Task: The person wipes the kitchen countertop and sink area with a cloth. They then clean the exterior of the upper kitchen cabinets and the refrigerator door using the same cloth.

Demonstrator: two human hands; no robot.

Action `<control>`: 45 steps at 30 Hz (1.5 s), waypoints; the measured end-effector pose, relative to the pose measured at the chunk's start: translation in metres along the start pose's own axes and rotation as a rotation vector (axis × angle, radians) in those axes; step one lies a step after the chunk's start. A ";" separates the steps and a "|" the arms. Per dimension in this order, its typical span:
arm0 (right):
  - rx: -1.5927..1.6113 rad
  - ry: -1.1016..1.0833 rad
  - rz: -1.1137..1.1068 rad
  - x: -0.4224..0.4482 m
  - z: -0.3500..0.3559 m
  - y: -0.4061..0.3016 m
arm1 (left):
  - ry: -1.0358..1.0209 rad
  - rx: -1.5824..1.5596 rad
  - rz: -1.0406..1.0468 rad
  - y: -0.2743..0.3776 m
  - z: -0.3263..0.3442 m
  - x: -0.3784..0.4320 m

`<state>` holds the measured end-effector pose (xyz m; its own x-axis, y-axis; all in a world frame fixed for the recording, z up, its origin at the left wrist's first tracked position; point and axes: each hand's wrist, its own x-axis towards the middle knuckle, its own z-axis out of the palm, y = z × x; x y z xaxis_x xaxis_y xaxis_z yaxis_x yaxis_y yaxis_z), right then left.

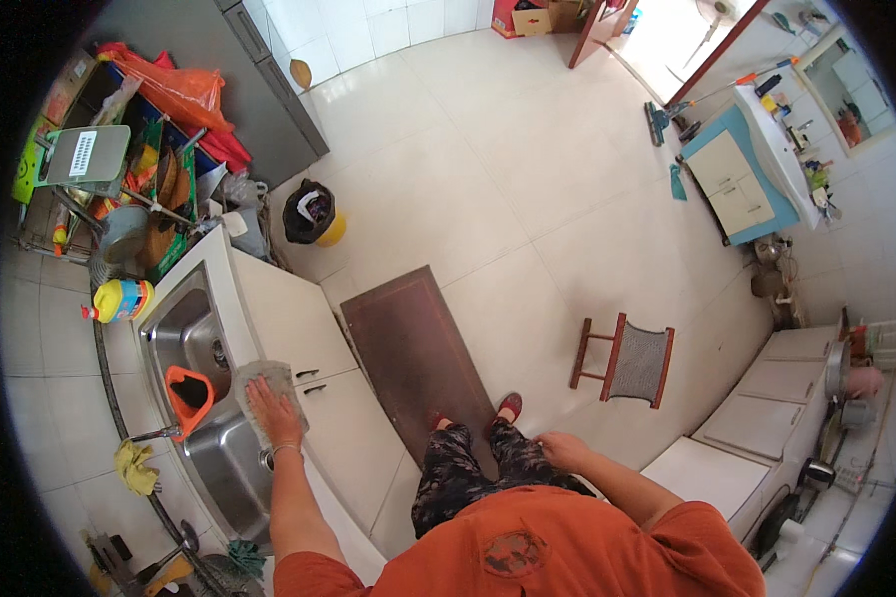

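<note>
My left hand (272, 409) lies on a grey cloth (252, 380) and presses it against the front rim of the stainless steel double sink (207, 440). Part of the cloth hangs over the cabinet's edge. An orange strainer basket (207, 409) with a dark inside sits over the sink's divider, next to the faucet (153, 433). My right hand (564, 451) is beside my thigh, its fingers curled near the patterned trousers (523, 459). Whether it pinches the fabric is unclear.
A yellow detergent bottle (123, 300) stands behind the sink, and a yellow cloth (136, 468) hangs by the faucet. Underfoot is a brown mat (417, 351). A low folding stool (638, 363) stands right of it; a trash bin (331, 227) stands beyond the sink cabinet (291, 298).
</note>
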<state>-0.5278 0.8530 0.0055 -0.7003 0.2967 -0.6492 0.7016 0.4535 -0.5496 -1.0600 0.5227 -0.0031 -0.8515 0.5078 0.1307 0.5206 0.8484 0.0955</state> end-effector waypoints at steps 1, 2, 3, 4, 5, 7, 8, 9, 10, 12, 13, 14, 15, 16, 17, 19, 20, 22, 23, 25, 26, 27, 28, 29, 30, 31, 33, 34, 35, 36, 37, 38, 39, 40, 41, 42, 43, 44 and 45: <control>-0.005 0.005 0.020 -0.003 -0.010 0.011 | -0.009 0.012 -0.011 0.002 -0.003 -0.001; -0.011 0.009 0.038 -0.006 -0.021 0.022 | -0.057 -0.014 -0.043 0.005 -0.006 -0.001; -0.028 -0.008 0.054 -0.009 -0.032 0.030 | -0.062 -0.014 -0.056 0.007 -0.005 -0.001; -0.043 -0.024 0.069 -0.013 -0.044 0.033 | -0.066 -0.013 -0.069 0.006 -0.004 0.000; -0.060 -0.040 0.082 -0.015 -0.054 0.036 | -0.069 -0.011 -0.083 0.006 -0.005 0.000; -0.098 -0.027 0.099 -0.015 -0.068 0.046 | -0.083 -0.015 -0.090 0.010 -0.008 0.001; -0.119 -0.022 0.105 -0.011 -0.072 0.049 | -0.091 -0.016 -0.097 0.011 -0.011 -0.001; -0.123 -0.024 0.106 -0.008 -0.075 0.048 | -0.096 -0.015 -0.101 0.010 -0.013 -0.002; -0.133 -0.021 0.110 -0.002 -0.084 0.047 | -0.100 -0.022 -0.105 0.013 -0.013 -0.003; -0.102 -0.017 0.150 0.008 -0.095 0.043 | -0.114 -0.044 -0.124 0.022 -0.019 0.000; -0.079 -0.036 0.153 0.014 -0.106 0.035 | -0.125 -0.060 -0.138 0.028 -0.025 0.003; -0.109 -0.003 0.088 0.022 -0.105 0.050 | -0.136 -0.076 -0.149 0.033 -0.027 0.007; -0.130 0.031 0.013 0.032 -0.106 0.054 | -0.127 -0.065 -0.146 0.034 -0.029 0.008; -0.110 0.032 0.065 0.037 -0.118 0.040 | -0.120 -0.053 -0.137 0.031 -0.029 0.003; -0.087 0.033 0.118 0.042 -0.132 0.027 | -0.115 -0.041 -0.127 0.028 -0.029 -0.001; -0.038 0.053 0.198 0.049 -0.148 0.005 | -0.141 -0.049 -0.148 0.027 -0.031 -0.004; -0.011 0.070 0.209 0.052 -0.149 0.005 | -0.154 -0.055 -0.157 0.026 -0.032 -0.003; -0.001 0.069 0.229 0.056 -0.157 0.006 | -0.138 -0.052 -0.143 0.028 -0.027 -0.003; -0.008 0.058 0.208 0.054 -0.160 0.005 | -0.129 -0.053 -0.139 0.029 -0.027 -0.003; -0.018 0.028 0.156 0.053 -0.168 -0.001 | -0.122 -0.079 -0.127 0.028 -0.028 -0.001; -0.065 -0.008 0.179 0.055 -0.173 0.000 | -0.122 -0.083 -0.128 0.027 -0.025 -0.001; -0.070 0.007 0.176 0.056 -0.175 0.002 | -0.120 -0.084 -0.124 0.026 -0.024 0.000; -0.076 0.023 0.174 0.058 -0.176 0.006 | -0.121 -0.082 -0.126 0.026 -0.024 0.000; -0.081 0.039 0.171 0.058 -0.178 0.010 | -0.123 -0.080 -0.128 0.026 -0.024 0.000; -0.107 0.044 0.162 0.059 -0.181 0.012 | -0.124 -0.079 -0.134 0.026 -0.023 -0.001; -0.134 0.049 0.153 0.059 -0.185 0.015 | -0.125 -0.083 -0.135 0.026 -0.022 -0.001; -0.165 0.058 0.159 0.062 -0.192 0.014 | -0.131 -0.090 -0.140 0.025 -0.022 -0.002; -0.170 0.063 0.173 0.063 -0.197 0.010 | -0.116 -0.092 -0.125 0.024 -0.021 -0.003; -0.175 0.067 0.186 0.065 -0.202 0.008 | -0.101 -0.093 -0.110 0.023 -0.019 -0.003; -0.172 0.087 0.162 0.067 -0.203 0.012 | -0.090 -0.093 -0.095 0.022 -0.019 -0.004; -0.170 0.107 0.137 0.071 -0.203 0.018 | -0.093 -0.100 -0.104 0.023 -0.019 -0.003; -0.168 0.126 0.112 0.074 -0.204 0.022 | -0.096 -0.108 -0.114 0.025 -0.021 -0.002; -0.173 0.122 0.117 0.076 -0.206 0.019 | -0.103 -0.111 -0.130 0.026 -0.023 -0.005; -0.179 0.117 0.122 0.078 -0.209 0.014 | -0.102 -0.113 -0.128 0.027 -0.025 -0.007; -0.186 0.113 0.126 0.081 -0.212 0.011 | -0.100 -0.116 -0.127 0.030 -0.028 -0.006; -0.179 0.107 0.113 0.084 -0.212 0.014 | -0.100 -0.116 -0.128 0.030 -0.032 -0.006; -0.173 0.100 0.100 0.087 -0.211 0.019 | -0.113 -0.117 -0.141 0.030 -0.032 -0.006; -0.168 0.094 0.087 0.091 -0.211 0.022 | -0.126 -0.118 -0.155 0.031 -0.030 -0.005; -0.199 0.062 0.099 0.093 -0.214 0.018 | -0.140 -0.118 -0.173 0.030 -0.029 -0.005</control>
<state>-0.6082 1.0689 0.0476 -0.6400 0.3962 -0.6584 0.7321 0.5748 -0.3657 -1.0378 0.5415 0.0278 -0.9246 0.3795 -0.0346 0.3633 0.9053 0.2202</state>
